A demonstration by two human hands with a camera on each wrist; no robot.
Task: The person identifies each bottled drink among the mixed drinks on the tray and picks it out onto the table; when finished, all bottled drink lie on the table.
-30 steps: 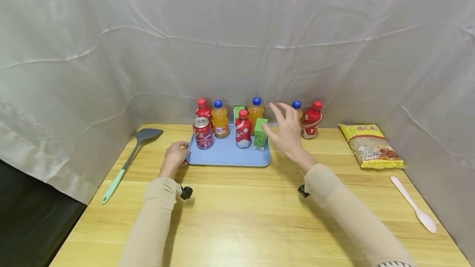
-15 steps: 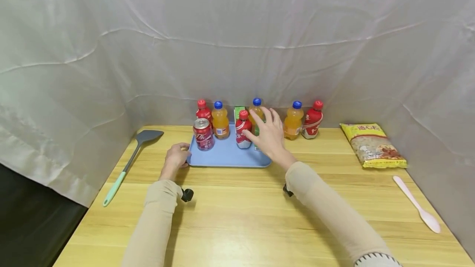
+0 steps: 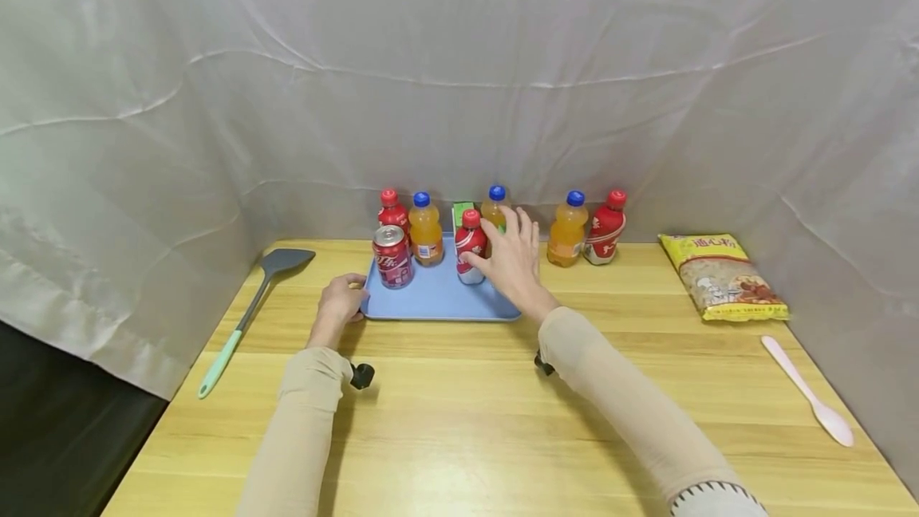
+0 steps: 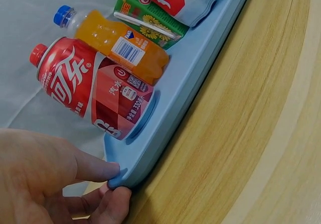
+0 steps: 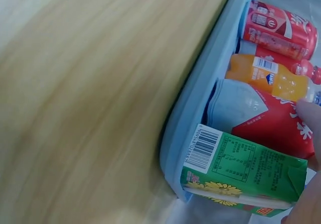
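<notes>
My left hand (image 3: 341,299) pinches the near left corner of a light blue tray (image 3: 434,309), thumb over the rim and fingers beneath. My right hand (image 3: 514,263) is over the tray's right side, fingers spread and slightly bent. Its thumb overlaps a red-capped cola bottle (image 3: 470,242). Under this hand stands a green drink carton (image 5: 241,166), mostly hidden in the head view. Also on the tray are a cola can (image 3: 392,263), another red bottle (image 3: 392,210) behind it, an orange soda bottle (image 3: 426,236), and at the back a second carton (image 3: 462,211) and orange bottle (image 3: 495,206).
Right of the tray stand an orange soda bottle (image 3: 567,234) and a red bottle (image 3: 605,234). Further right lie a yellow pasta bag (image 3: 721,282) and a pink spoon (image 3: 804,389). A spatula (image 3: 247,309) lies at left. Grey cloth (image 3: 459,102) encloses the table's back and sides.
My right hand has moved left and lower, from beside the green carton to over it and the red bottle. The left hand stays on the tray corner.
</notes>
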